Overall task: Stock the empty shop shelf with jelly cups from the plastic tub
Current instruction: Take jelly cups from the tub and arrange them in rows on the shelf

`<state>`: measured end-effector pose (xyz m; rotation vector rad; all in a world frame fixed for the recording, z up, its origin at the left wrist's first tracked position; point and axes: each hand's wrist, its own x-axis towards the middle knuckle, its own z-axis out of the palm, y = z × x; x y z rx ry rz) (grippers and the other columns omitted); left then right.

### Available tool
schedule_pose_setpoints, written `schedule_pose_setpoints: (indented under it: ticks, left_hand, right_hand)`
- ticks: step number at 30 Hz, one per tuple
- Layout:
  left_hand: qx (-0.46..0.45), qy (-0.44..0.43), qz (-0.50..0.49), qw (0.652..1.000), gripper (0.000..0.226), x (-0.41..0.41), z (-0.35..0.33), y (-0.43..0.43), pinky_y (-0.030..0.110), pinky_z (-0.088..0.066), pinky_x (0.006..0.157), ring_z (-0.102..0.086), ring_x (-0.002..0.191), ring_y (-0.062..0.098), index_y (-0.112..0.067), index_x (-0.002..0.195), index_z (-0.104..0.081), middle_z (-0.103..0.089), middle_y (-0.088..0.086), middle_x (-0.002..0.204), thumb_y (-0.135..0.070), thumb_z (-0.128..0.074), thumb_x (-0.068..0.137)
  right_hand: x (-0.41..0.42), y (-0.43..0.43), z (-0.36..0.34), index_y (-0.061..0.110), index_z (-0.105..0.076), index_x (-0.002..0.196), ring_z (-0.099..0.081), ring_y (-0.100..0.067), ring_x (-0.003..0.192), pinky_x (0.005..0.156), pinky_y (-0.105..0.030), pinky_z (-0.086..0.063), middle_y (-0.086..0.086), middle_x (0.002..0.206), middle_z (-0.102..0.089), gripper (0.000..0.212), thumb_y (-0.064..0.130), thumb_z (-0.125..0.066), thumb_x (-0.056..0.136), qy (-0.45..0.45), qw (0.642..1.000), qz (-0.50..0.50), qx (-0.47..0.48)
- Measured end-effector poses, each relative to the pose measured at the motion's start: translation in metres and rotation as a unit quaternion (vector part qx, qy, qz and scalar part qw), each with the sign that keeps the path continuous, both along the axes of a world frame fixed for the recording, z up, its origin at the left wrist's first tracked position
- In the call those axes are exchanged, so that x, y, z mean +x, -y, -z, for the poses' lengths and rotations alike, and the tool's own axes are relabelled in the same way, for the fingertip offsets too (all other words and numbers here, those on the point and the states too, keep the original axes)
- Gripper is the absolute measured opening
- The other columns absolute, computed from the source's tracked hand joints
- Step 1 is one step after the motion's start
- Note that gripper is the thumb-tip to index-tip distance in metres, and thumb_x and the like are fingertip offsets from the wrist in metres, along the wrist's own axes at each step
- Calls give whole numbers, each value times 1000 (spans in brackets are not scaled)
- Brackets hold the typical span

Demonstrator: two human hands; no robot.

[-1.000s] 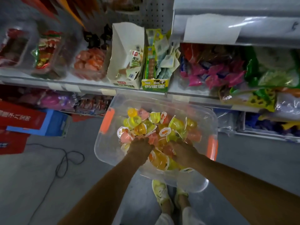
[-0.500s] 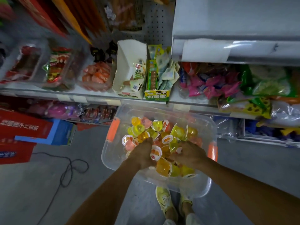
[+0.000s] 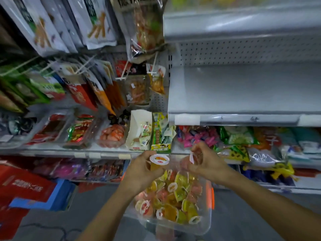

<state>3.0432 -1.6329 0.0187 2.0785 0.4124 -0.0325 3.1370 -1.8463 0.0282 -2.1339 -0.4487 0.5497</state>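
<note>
A: Change?
B: Your left hand (image 3: 140,168) is up out of the plastic tub (image 3: 211,193), gripping an orange jelly cup (image 3: 159,161); your right hand (image 3: 206,162) pinches a pink cup (image 3: 195,158).
A: Meaning?
B: Pick looks done; the empty shelf (image 3: 243,91) waits at one o'clock.

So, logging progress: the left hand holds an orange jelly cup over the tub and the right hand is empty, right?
Not quite: the head view shows the right hand holding a pink cup. The left hand does hold an orange cup over the tub.
</note>
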Motion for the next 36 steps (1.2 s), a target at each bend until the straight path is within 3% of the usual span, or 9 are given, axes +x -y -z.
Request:
schedule_pose_setpoints:
  ticks: [6, 10, 14, 17, 23, 25, 28, 33, 36]
  left_hand:
    - [72, 112, 42, 990, 35, 20, -90, 14, 9, -37, 54, -54, 59, -9, -32, 105, -61, -62, -17, 74, -29, -80, 76]
    - [109, 156, 70, 979, 27, 38, -153, 24, 16, -42, 55, -54, 63, -3, -42, 101, -60, -62, -14, 82, -41, -75, 79]
    - [88, 225, 91, 966, 22, 59, -214, 38, 36, -59, 69, -67, 76, 9, -38, 89, -66, -69, -9, 84, -47, -78, 74]
    - [110, 281, 92, 949, 35, 75, -259, 54, 25, -51, 65, -59, 65, 3, -33, 86, -67, -65, -15, 73, -60, -75, 66]
    - [132, 348, 79, 925, 62, 124, -329, 81, 40, -48, 60, -51, 60, 11, -28, 84, -66, -60, 4, 67, -80, -71, 51]
    - [134, 354, 69, 923, 61, 142, -347, 87, 31, -40, 56, -48, 55, 8, -26, 83, -66, -56, -9, 60, -78, -70, 51]
    - [124, 352, 61, 926, 51, 172, -365, 95, 28, -43, 59, -55, 61, 7, -29, 84, -66, -64, -10, 70, -70, -77, 57]
    - [155, 337, 27, 928, 43, 226, -382, 108, 32, -53, 74, -61, 83, 10, -32, 96, -63, -64, -10, 91, -54, -83, 65]
    - [169, 331, 15, 928, 43, 254, -384, 114, 39, -55, 82, -63, 89, 14, -32, 97, -63, -66, -8, 96, -51, -84, 65]
  right_hand:
    - [4, 11, -97, 26, -65, 102, -64, -4, 81, 74, -23, -54, 10, 91, -68, 31, 26, -76, 73, 101, 995, -7, 21]
    - [12, 23, -154, 26, -71, 107, -62, 6, 82, 68, -7, -44, 14, 97, -70, 23, 25, -70, 83, 191, 981, -10, 37]
    - [26, 43, -207, 27, -74, 96, -62, 5, 77, 67, -9, -45, 16, 87, -70, 14, 31, -71, 83, 257, 962, 15, 87]
    - [42, 59, -243, 23, -73, 84, -61, 2, 62, 59, -13, -45, 11, 71, -70, 8, 29, -76, 80, 294, 947, 30, 124]
    - [77, 86, -309, 14, -71, 80, -57, -3, 60, 58, -16, -45, 0, 71, -69, 29, 41, -76, 71, 368, 911, 63, 174]
    - [97, 96, -329, 12, -71, 80, -54, 5, 53, 55, -8, -40, 5, 67, -68, 23, 33, -77, 75, 374, 905, 91, 179]
    - [138, 112, -353, 17, -71, 84, -55, 5, 52, 57, -18, -42, 5, 71, -68, 24, 39, -76, 76, 376, 904, 132, 156]
    - [213, 117, -359, 11, -68, 99, -61, -15, 83, 76, -31, -53, 0, 91, -66, 26, 30, -74, 82, 381, 914, 114, 75]
    - [253, 110, -348, 6, -68, 102, -57, -7, 75, 70, -13, -47, -6, 96, -68, 23, 20, -73, 84, 401, 912, 80, 22]
